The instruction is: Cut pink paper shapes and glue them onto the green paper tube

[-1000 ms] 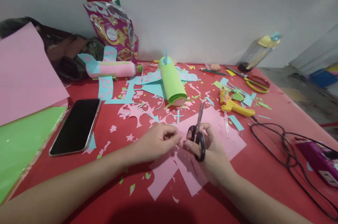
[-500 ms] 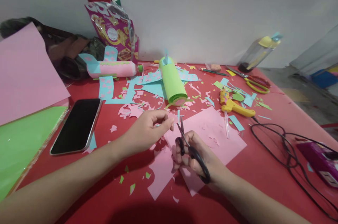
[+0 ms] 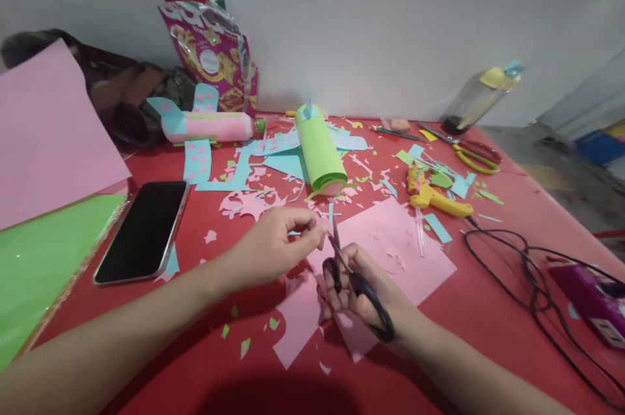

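Note:
Black-handled scissors [image 3: 368, 298] are in my right hand [image 3: 366, 285], thumb and fingers through the loops, with the blades partly apart. The blade tips reach up close to the fingertips of my left hand [image 3: 280, 242], which is closed in a pinch. A small bit of pink paper seems to show at those fingertips, mostly hidden. Beneath both hands lies a cut sheet of pink paper [image 3: 420, 271], with pink scraps on it. A green paper tube [image 3: 322, 151] with light blue wings lies just beyond my hands.
A black phone [image 3: 141, 232] and pink paper [image 3: 53, 141] lie left. A pink bottle craft [image 3: 215, 126] lies by a snack bag [image 3: 215, 63]. To the right are a yellow glue gun [image 3: 434, 197], its cable, larger scissors [image 3: 471, 153] and a purple power strip [image 3: 590, 304]. Paper scraps cover the red table.
My right hand has turned and dropped, swinging the scissors from upright to tilted left. My left hand shifted slightly away, then came back toward the blade tips.

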A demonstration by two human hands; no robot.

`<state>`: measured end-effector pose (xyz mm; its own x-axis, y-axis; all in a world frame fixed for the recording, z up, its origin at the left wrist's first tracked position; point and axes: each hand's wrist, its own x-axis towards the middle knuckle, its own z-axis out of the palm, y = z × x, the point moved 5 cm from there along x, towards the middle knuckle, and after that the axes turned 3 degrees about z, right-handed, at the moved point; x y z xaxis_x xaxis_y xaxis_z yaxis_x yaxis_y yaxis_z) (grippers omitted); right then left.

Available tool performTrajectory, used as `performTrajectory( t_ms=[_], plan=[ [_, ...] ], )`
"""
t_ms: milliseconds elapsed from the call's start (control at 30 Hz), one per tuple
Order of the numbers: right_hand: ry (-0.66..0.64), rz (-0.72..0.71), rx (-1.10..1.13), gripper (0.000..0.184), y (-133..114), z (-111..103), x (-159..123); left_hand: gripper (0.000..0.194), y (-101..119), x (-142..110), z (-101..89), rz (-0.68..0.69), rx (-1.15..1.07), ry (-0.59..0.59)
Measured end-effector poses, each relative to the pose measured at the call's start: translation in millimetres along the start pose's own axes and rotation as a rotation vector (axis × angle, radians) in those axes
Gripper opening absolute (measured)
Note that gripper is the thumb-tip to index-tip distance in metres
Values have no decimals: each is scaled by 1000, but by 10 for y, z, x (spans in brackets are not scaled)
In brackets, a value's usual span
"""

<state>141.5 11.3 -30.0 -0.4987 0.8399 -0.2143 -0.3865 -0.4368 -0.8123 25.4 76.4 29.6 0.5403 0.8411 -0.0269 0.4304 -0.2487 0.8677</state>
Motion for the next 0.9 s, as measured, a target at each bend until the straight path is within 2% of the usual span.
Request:
performTrajectory(
  t_ms=[400, 900],
  plan=[
    [-36, -27, -29, 37, -64, 55, -15, 27, -4, -7, 6, -2, 12, -26],
    [-63, -13, -82, 42, -102, 91, -18, 28, 52, 7, -31, 78, 112, -51]
  ],
)
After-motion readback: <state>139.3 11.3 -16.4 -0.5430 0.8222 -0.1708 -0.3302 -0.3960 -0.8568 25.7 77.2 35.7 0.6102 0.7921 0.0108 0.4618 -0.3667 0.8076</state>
